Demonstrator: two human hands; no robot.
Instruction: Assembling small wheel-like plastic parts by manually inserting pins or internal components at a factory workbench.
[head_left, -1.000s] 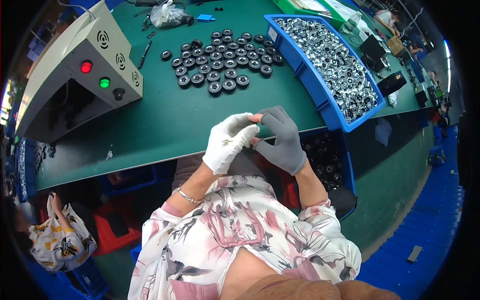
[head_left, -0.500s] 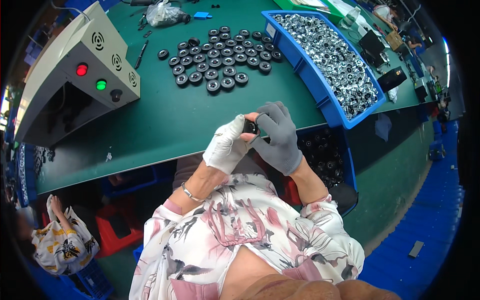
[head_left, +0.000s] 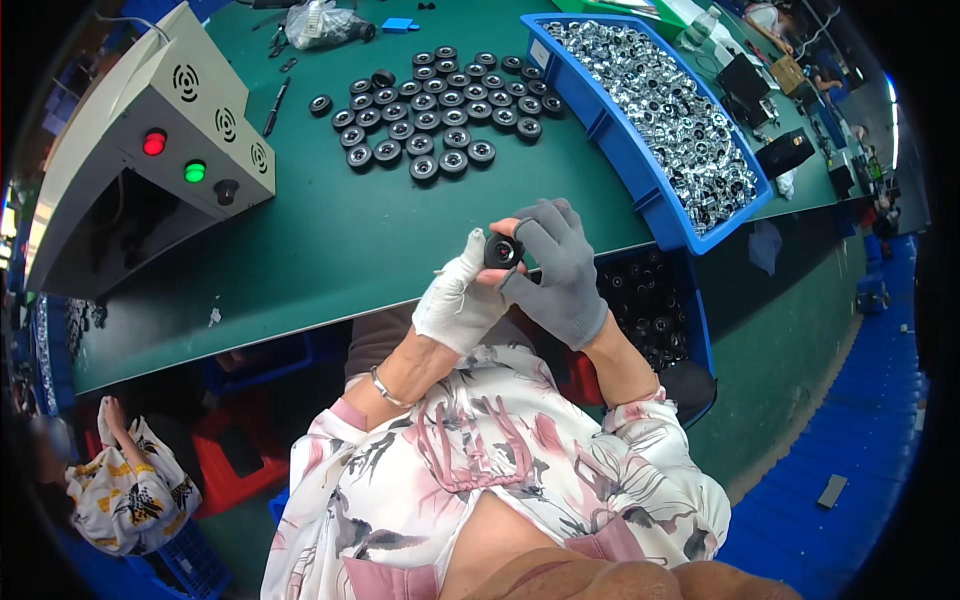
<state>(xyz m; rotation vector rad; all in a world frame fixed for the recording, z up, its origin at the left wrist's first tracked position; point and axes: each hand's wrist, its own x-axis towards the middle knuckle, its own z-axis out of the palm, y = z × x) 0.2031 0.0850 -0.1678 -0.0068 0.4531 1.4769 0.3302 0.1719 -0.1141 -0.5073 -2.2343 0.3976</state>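
A grey-gloved right hand [head_left: 557,275] pinches a round, black, silver-centred wheel [head_left: 504,252] by its rim, a white-gloved left hand [head_left: 458,305] against its side, at the green table's [head_left: 300,235] near edge; it looks light, stiff, best held rim-wise. Similar black wheels [head_left: 427,121] lie beyond.

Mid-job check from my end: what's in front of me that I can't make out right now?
In the head view, all of these:
Far side of the wheel: hidden behind its own front.
Most fingers of the left hand: hidden behind its thumb and the right hand.
Inside of the machine: too dark.
Deeper silver rings: buried under the top ones.
Part of the lower blue bin: covered by the table.
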